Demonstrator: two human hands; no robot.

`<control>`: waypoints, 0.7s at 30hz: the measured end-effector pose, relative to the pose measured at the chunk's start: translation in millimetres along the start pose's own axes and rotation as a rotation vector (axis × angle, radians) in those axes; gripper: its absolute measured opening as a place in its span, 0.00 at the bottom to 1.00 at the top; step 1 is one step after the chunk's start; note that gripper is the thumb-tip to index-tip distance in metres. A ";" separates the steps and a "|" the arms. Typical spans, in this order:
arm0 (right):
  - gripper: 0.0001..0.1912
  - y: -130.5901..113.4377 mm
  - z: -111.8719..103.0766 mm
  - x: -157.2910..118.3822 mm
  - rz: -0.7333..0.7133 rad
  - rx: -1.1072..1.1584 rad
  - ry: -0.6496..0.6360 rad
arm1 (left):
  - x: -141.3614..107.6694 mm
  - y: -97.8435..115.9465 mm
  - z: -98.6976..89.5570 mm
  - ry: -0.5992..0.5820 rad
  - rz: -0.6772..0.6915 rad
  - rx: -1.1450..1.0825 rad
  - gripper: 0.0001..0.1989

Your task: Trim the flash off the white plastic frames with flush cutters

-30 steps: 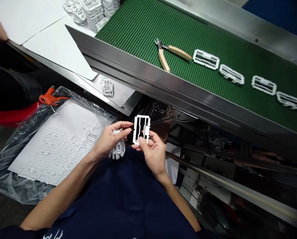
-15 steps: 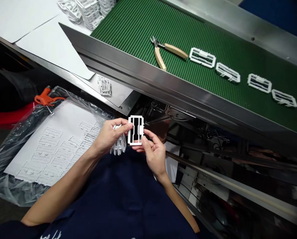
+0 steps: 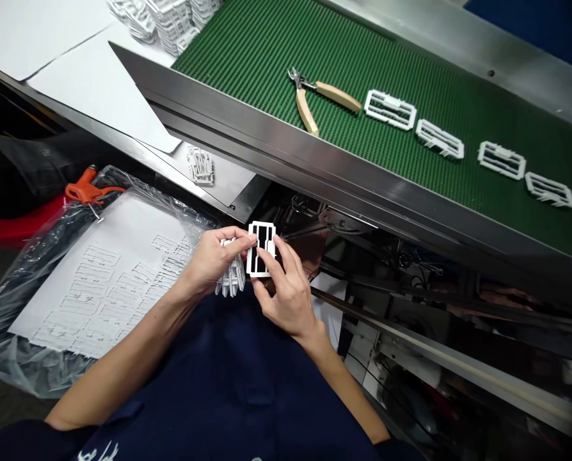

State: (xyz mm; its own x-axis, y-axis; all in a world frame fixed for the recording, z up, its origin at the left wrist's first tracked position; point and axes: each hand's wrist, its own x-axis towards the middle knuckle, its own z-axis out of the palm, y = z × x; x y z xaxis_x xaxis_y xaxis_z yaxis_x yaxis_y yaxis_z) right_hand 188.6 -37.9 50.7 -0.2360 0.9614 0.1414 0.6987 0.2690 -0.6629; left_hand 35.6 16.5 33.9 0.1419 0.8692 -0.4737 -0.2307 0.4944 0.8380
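Right hand (image 3: 288, 298) has come up and over: its fingers (image 3: 268, 257) now lie across the face of the white plastic frame (image 3: 261, 250) instead of holding it from below, and the frame looks turned a little. Single head view. Frame sits between my hands, over my navy top (image 3: 228, 384), just below the steel belt rail (image 3: 276, 144). Long axis runs roughly away from me, far end pointing toward the rail, slight tilt. Right hand is grasping it and covers more of it, so right is the nearer one. Left hand (image 3: 214, 259) is clenched around a bundle of white plastic pieces (image 3: 231, 278), and its fingertip (image 3: 252, 238) touches the frame's left edge.

Beyond the rail is a green conveyor belt (image 3: 238, 64) carrying wood-handled flush cutters (image 3: 309, 96) and a row of white frames (image 3: 390, 109) laid out to the right. More white pieces are stacked (image 3: 171, 25) at top left, with one small piece (image 3: 200, 165) below them by the rail. Left of my hands, a die-cut white sheet (image 3: 103, 282) lies on a clear plastic bag (image 3: 36, 307), an orange clip (image 3: 91, 190) at its far corner.
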 end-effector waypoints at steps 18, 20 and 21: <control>0.25 9.9 -0.7 8.3 0.772 1.314 0.114 | 5.9 -6.2 -6.7 0.065 0.049 0.068 0.13; 0.29 10.9 -0.4 7.4 0.801 1.323 0.121 | 6.3 -5.8 -6.9 0.068 0.034 0.062 0.14; 0.30 11.5 -0.4 7.3 0.809 1.326 0.118 | 6.4 -5.8 -7.1 0.066 0.024 0.058 0.14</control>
State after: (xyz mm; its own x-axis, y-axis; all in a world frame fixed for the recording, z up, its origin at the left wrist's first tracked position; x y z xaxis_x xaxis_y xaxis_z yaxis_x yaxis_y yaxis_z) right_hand 195.2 -27.8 44.4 -0.0079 0.8360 -0.5486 -0.4802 -0.4844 -0.7313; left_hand 31.0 19.3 24.1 0.0728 0.8803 -0.4687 -0.1768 0.4739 0.8626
